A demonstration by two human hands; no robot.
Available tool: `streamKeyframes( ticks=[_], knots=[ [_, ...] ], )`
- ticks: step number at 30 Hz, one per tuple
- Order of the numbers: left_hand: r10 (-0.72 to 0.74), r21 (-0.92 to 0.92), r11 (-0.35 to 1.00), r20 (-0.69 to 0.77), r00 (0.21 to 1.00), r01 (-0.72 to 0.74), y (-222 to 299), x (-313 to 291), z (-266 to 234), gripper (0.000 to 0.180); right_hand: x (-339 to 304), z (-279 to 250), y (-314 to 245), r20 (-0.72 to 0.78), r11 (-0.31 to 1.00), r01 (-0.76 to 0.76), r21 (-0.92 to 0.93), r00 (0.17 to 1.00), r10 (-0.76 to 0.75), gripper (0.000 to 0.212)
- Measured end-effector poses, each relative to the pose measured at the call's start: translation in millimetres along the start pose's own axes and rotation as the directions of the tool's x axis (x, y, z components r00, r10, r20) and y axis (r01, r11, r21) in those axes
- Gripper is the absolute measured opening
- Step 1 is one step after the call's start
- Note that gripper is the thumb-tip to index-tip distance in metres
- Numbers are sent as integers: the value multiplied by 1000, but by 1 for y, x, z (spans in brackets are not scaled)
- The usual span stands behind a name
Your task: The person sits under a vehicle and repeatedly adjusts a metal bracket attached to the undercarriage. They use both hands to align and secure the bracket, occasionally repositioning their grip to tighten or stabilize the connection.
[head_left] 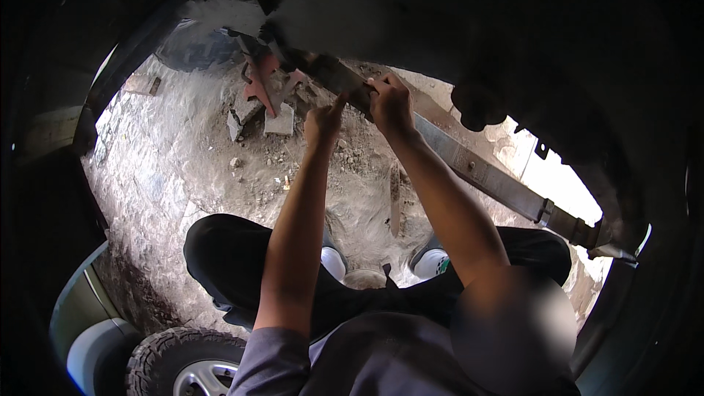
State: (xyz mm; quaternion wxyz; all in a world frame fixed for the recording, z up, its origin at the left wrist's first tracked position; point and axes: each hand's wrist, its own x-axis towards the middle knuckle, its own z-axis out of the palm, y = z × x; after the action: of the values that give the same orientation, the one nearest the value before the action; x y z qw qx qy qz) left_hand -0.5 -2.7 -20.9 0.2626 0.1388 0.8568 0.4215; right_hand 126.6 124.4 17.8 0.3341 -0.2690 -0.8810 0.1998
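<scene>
A long grey metal bar [477, 169], banded by clamps toward its right end like a leaf spring, slants from the upper middle down to the right. My left hand [323, 123] is raised to its dark upper section, fingers curled and the index finger stretched to the metal. Close on its right, my right hand [392, 106] is closed at the same section, thumb and fingers pinched together against the bar. Whatever lies between the fingertips of either hand is too small and dark to make out.
Dark vehicle underbody surrounds the view above and at the sides. A red metal stand [259, 82] rises beyond my left hand beside a pale block [279, 120]. A brick [142, 85] lies far left. A tyre [150, 361] is at lower left. Rubble covers the dirt ground.
</scene>
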Motion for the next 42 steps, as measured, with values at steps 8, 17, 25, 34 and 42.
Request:
streamKeyframes(
  ticks=[8,17,25,34,42],
  knots=[
    [0,-48,999,-3,1000,-1,-1,-5,1,82,-2,-5,-9,3,1000,-6,-12,1000,6,24],
    [-21,-34,999,-10,1000,21,6,-10,-4,80,-5,-8,-12,34,997,-43,-65,998,45,20],
    [39,65,997,-38,999,-36,13,-13,-7,80,-15,-14,-20,140,998,-1,-58,990,9,15],
    [-5,25,1000,-15,1000,5,12,-16,-6,82,-37,-18,-42,206,996,-67,-55,975,77,20],
    [-3,0,1000,-31,1000,3,15,-18,-7,82,-28,-19,-44,132,992,-68,-107,988,82,18]
  ],
)
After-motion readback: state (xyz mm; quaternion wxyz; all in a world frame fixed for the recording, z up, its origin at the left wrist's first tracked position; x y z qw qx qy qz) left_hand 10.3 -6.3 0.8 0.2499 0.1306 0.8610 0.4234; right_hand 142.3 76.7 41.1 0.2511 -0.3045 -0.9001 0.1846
